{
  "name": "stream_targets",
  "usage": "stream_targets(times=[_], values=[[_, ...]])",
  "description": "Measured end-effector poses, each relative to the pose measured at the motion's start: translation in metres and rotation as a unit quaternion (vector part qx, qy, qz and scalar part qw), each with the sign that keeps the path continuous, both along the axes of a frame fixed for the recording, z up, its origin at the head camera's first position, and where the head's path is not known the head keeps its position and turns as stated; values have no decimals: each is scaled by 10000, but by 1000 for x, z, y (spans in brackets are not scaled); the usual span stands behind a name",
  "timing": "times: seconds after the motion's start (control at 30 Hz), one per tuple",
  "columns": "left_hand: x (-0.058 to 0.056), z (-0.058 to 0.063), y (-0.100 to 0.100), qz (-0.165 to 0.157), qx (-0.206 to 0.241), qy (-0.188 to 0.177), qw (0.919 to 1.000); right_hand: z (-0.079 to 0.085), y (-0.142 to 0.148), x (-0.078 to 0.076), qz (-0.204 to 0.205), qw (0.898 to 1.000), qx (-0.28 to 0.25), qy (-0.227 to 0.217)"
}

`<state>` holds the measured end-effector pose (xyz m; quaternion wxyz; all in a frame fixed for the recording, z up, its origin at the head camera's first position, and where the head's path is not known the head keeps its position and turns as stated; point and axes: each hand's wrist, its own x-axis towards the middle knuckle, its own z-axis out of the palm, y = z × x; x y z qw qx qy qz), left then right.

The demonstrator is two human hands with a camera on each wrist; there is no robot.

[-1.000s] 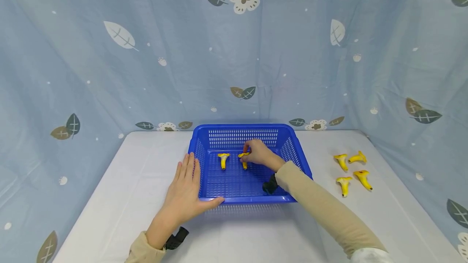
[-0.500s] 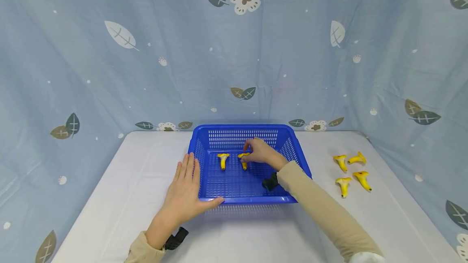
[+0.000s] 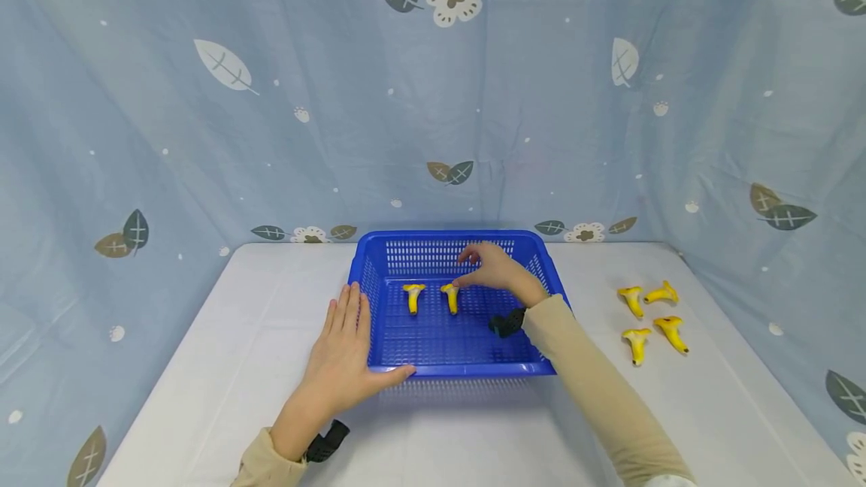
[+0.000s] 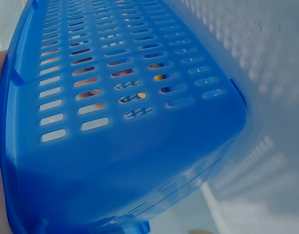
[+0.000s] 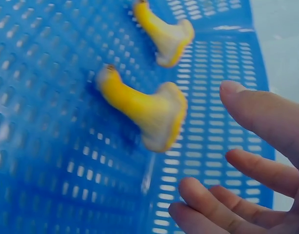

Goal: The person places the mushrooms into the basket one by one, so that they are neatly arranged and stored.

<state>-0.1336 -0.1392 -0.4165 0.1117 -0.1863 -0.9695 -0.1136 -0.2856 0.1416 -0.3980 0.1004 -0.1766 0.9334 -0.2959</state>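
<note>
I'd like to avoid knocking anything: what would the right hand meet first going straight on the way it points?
Probably the nearest mushroom, just ahead of the right hand; depth is unclear, though, so the hand might pass above it.

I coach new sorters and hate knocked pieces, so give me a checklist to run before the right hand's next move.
1. Right hand free of the basket mushrooms: ok, fingers apart from both.
2. Those two lying inside the basket: ok.
3. Left hand at the basket rim: ok.
4. Its pressure there: cannot tell.
5. Right hand beside the four table mushrooms: not ok, it is over the basket.
</note>
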Motion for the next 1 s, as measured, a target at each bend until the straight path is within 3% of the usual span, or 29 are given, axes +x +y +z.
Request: stream_targets(times=[0.33, 0.67, 1.0], values=[[0, 0, 0, 4, -75, 10, 10000, 7, 13, -1, -301, 9979, -454, 358], [1, 0, 1, 6, -52, -46, 10000, 18, 24, 3, -554, 9892, -1123, 758], [-1, -1, -1, 2, -60, -51, 10000, 43, 43, 19, -926, 9644, -2233, 1072]])
